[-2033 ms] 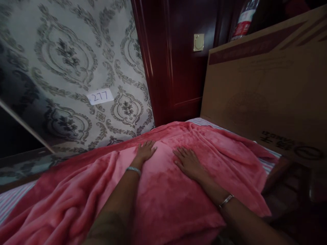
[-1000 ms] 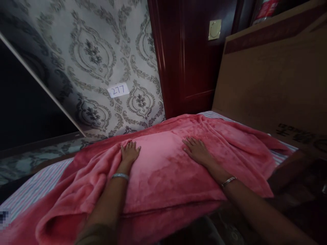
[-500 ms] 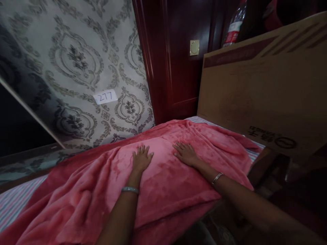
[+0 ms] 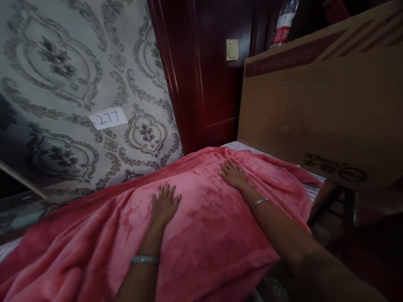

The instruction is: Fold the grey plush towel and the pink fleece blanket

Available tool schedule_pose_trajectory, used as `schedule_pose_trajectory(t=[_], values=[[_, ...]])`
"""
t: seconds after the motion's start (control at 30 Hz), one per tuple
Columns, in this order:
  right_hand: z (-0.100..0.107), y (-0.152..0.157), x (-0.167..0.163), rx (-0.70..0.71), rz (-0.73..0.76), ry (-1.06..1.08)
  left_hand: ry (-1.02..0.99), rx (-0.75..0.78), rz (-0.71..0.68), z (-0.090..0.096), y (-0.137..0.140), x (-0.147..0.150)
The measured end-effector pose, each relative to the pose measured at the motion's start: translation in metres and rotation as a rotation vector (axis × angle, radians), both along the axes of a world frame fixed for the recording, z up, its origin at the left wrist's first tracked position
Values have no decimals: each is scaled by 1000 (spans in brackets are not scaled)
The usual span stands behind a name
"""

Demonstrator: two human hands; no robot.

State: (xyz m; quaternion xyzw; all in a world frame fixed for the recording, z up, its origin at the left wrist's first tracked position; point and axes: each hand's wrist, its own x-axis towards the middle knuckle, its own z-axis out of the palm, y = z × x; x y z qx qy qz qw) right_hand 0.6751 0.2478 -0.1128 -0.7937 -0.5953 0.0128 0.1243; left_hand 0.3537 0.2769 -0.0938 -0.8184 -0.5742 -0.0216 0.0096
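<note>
A pink plush blanket (image 4: pixel 201 222) lies spread out, smooth in the middle and rumpled at the left and toward the far right. My left hand (image 4: pixel 164 204) rests flat on its smooth part with the fingers spread. Farther forward and to the right, my right hand (image 4: pixel 233 174) is also laid flat on the blanket, fingers stretched out, close to some folds. Neither hand grips the cloth. A band circles my left wrist and a thin bracelet my right.
Striped bedding (image 4: pixel 242 147) shows past the blanket's edges. A large cardboard box (image 4: pixel 315 100) stands at the right, with a bottle (image 4: pixel 283 27) behind its top edge. Patterned wallpaper (image 4: pixel 78 84) bearing a paper marked 277 (image 4: pixel 109 118) and a dark red wooden panel (image 4: pixel 214 84) rise behind.
My right hand has slid forward over the blanket, away from my left hand, which stays flat on the cloth. The camera view has shifted slightly to the right.
</note>
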Motion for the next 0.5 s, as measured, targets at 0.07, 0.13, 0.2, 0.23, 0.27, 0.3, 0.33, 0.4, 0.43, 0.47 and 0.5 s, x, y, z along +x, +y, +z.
schedule_pose_trajectory(t=[0.07,0.13,0.2,0.23,0.27,0.3,0.33,0.4,0.43,0.47,0.5], values=[[-4,2,3,26,11,11,19,-6,16,1,0,2],[-6,5,8,101,33,31,39,-14,32,2,0,2],[-8,6,15,218,45,51,55,-25,42,4,0,2],[-8,7,19,267,42,59,63,-36,44,6,0,1],[-9,7,22,291,36,59,71,-50,51,8,-1,2],[-9,7,24,286,26,51,76,-65,64,11,-1,4],[-9,6,25,257,17,40,80,-80,76,14,-2,8],[-8,5,24,186,8,15,82,-90,48,20,-5,23],[-8,4,23,163,7,6,74,-89,-11,23,-6,35],[-7,4,22,153,6,4,57,-91,-105,24,-7,50],[-6,3,20,151,3,7,33,-101,-217,25,-8,67]])
